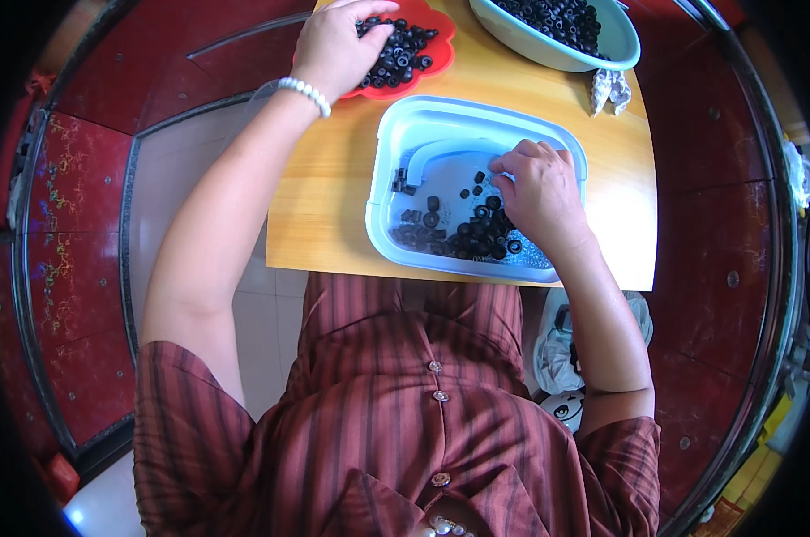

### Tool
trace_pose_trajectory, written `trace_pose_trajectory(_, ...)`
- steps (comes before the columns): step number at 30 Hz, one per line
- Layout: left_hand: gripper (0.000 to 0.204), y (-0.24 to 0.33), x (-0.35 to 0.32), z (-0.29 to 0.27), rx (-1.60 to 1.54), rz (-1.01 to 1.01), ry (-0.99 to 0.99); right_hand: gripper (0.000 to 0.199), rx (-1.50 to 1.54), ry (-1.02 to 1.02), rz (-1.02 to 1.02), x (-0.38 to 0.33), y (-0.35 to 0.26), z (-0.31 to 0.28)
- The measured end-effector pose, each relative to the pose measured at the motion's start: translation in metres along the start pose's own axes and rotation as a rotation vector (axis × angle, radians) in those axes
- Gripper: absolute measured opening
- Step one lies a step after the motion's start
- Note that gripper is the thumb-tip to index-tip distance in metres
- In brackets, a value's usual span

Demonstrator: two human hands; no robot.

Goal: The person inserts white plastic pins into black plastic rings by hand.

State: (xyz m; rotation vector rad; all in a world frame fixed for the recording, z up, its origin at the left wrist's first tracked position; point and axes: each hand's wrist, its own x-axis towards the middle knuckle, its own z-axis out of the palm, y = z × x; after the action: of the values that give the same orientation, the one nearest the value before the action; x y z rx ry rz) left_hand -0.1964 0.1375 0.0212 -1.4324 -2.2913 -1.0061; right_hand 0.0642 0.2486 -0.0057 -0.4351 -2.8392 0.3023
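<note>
My left hand (342, 46), a beaded bracelet on its wrist, is over the left side of a red flower-shaped dish (442, 55). Its thumb and fingers are apart, and no part shows between them. Small black ring-like parts (405, 55) fill the dish. Over the right side of a light-blue rectangular tub (378, 192), my right hand (539, 186) has its fingers curled together in a pinch. Whatever they hold, if anything, is hidden. Below that hand, black cylindrical parts (476, 237) lie heaped along the tub's near side, with a few loose ones (405, 182) at its left.
A pale-blue oval basin (548, 59) full of similar black parts stands at the table's far right. Crumpled cloth or paper (611, 91) lies beside it. The wooden table (320, 237) ends just before my lap. A plastic bag (557, 353) is below its right front edge.
</note>
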Motion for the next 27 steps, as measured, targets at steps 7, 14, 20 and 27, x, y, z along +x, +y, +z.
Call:
trace_pose_trajectory(7,0.014,0.071,-0.092,-0.012,-0.159,0.359,-0.467,0.004,-0.037,-0.019,-0.011,-0.001,0.002,0.0)
trace_pose_trajectory(14,0.015,0.071,-0.118,-0.006,-0.053,0.347,-0.497,0.008,0.227,-0.011,0.098,-0.01,0.0,-0.013)
trace_pose_trajectory(20,0.013,0.083,-0.132,-0.019,-0.654,-0.143,-0.41,0.014,0.365,0.1,0.08,-0.022,-0.001,-0.019)
trace_pose_trajectory(27,0.024,0.098,-0.152,-0.032,-1.449,-0.7,-0.414,0.012,0.529,0.092,0.26,-0.027,-0.016,-0.023)
